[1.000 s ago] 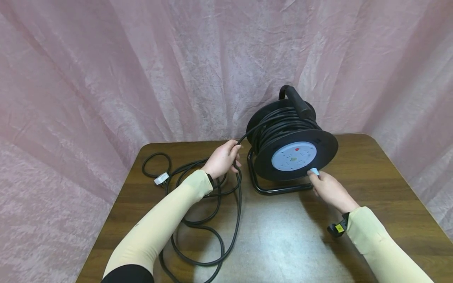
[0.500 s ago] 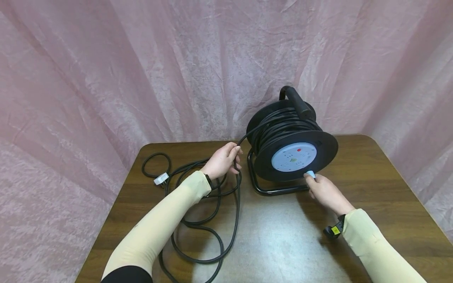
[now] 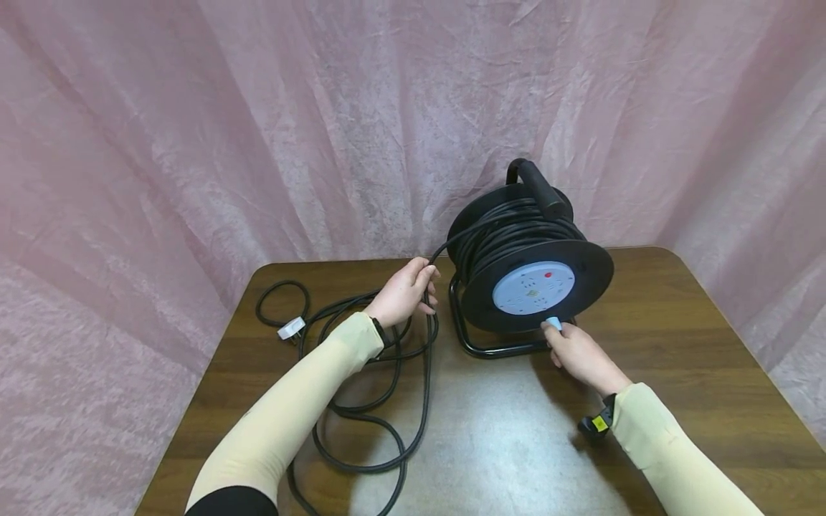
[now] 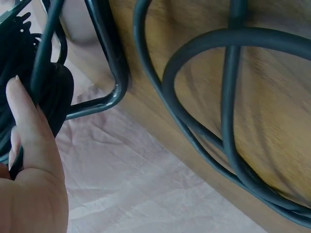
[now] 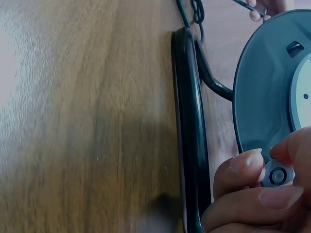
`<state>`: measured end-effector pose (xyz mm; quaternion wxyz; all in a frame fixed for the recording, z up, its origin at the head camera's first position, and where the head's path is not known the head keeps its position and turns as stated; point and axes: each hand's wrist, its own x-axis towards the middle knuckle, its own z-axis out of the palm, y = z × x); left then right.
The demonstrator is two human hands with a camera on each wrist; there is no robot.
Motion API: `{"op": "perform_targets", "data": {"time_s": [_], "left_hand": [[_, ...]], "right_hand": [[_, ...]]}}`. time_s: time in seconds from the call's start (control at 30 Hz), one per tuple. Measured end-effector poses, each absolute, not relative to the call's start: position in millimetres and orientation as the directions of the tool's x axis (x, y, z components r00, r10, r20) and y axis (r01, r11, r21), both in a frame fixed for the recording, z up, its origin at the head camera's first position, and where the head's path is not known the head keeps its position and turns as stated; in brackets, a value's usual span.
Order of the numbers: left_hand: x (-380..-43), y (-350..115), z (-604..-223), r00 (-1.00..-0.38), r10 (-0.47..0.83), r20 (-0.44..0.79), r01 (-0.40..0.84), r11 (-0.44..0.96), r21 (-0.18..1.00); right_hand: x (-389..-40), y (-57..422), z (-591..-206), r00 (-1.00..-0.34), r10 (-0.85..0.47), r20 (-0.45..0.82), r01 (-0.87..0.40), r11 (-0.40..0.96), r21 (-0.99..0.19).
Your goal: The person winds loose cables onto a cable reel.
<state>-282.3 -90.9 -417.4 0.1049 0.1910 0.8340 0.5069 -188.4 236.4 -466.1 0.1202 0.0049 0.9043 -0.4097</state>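
Observation:
A black cable reel [image 3: 590, 269] with a pale blue socket face [image 3: 525, 288] stands at the back right of the table. My right hand [image 3: 583, 358] pinches the light blue winding knob [image 3: 553, 324] at the lower rim of its front disc, and the right wrist view shows fingers and thumb around this knob [image 5: 277, 175]. To the left of the reel, my left hand [image 3: 401, 295] holds the black cable [image 3: 426, 387] between thumb and fingers. From that hand the cable runs up onto the wound drum [image 3: 510, 229]. In the left wrist view the cable [image 4: 46, 48] passes along the thumb.
Loose cable loops [image 3: 371, 469] lie on the wooden table [image 3: 697, 344] under and in front of my left arm. A white plug [image 3: 292, 328] lies at the left. The reel rests on a black tubular stand [image 3: 497, 352]. A pink curtain [image 3: 361, 129] hangs behind.
My right hand has moved left and slightly down along with the knob, and the reel's front disc has turned. The left hand stays nearly in place; the hanging cable below it has shifted slightly left.

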Motion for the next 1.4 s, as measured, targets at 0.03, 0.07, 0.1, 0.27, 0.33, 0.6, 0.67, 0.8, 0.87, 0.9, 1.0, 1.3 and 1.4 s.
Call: {"op": "perform_targets", "data": {"time_s": [0.03,0.07,0.1,0.27,0.33,0.6,0.67,0.8,0.87,0.9,1.0,1.3,1.4], "left_hand": [[-281.9,-90.9,-417.5,-0.906,0.422,0.028,0.223,0.421,0.879],[-281.5,-91.0,-417.6,-0.907,0.419,0.037,0.235,0.432,0.871],[-281.3,-91.0,-417.8,-0.907,0.419,0.044,0.244,0.437,0.865],[-281.1,-90.0,-417.2,-0.897,0.439,0.051,0.257,0.426,0.868],[-281.8,-89.4,-417.0,-0.895,0.444,0.045,0.248,0.411,0.877],[-280.1,-90.1,-418.3,-0.909,0.417,-0.004,0.166,0.373,0.913],[-280.4,-89.1,-420.0,-0.904,0.428,0.001,0.182,0.381,0.906],[-280.6,-86.9,-422.5,-0.888,0.460,0.008,0.219,0.406,0.887],[-280.5,-86.7,-423.4,-0.885,0.465,0.001,0.215,0.407,0.888],[-280.4,-86.6,-423.9,-0.885,0.466,-0.006,0.208,0.407,0.889],[-280.2,-86.6,-426.3,-0.882,0.470,-0.030,0.182,0.398,0.899],[-278.4,-84.2,-430.4,-0.863,0.505,-0.022,0.227,0.425,0.876],[-277.2,-83.5,-430.9,-0.858,0.513,-0.033,0.203,0.397,0.895]], "right_hand": [[-188.2,235.2,-466.5,-0.971,-0.090,-0.219,0.105,0.666,-0.738],[-188.2,234.4,-467.1,-0.971,-0.090,-0.221,0.105,0.668,-0.737],[-188.1,233.7,-467.6,-0.971,-0.090,-0.221,0.105,0.669,-0.736],[-187.5,233.0,-469.1,-0.969,-0.091,-0.229,0.113,0.661,-0.742],[-187.6,232.3,-469.8,-0.968,-0.090,-0.235,0.122,0.651,-0.749],[-187.1,224.5,-473.2,-0.962,-0.124,-0.244,0.117,0.618,-0.777],[-186.8,223.2,-474.0,-0.963,-0.126,-0.237,0.111,0.619,-0.778],[-186.7,221.5,-475.0,-0.969,-0.122,-0.213,0.094,0.615,-0.782],[-186.6,221.0,-475.3,-0.971,-0.125,-0.206,0.089,0.609,-0.788],[-186.5,220.6,-475.4,-0.971,-0.126,-0.204,0.087,0.607,-0.790],[-186.4,218.8,-475.9,-0.971,-0.122,-0.207,0.094,0.600,-0.794],[-188.3,208.8,-477.6,-0.966,-0.118,-0.231,0.134,0.535,-0.834],[-187.7,206.2,-478.9,-0.960,-0.121,-0.253,0.164,0.491,-0.855]]}}
